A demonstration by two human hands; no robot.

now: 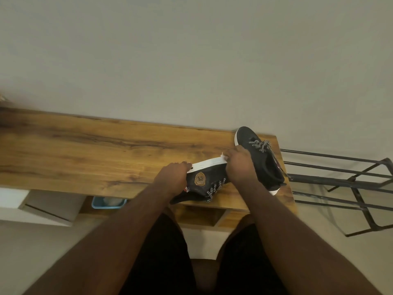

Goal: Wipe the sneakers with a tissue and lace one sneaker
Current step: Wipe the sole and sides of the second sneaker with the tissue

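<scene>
A black sneaker (209,177) with a round tan badge lies on its side on the wooden table (95,150), its white sole turned away from me. My left hand (172,177) grips its heel end. My right hand (239,165) is curled over the toe end, holding a white tissue (224,156) against the sole; only a corner of the tissue shows. A second black sneaker (259,158) with speckled laces stands upright just right of it, partly behind my right hand.
A black metal rack (348,184) stands right of the table. Under the table's front edge sit a blue tub (108,203), a white box (42,205) and an open wooden compartment (202,216). A plain wall runs behind the table.
</scene>
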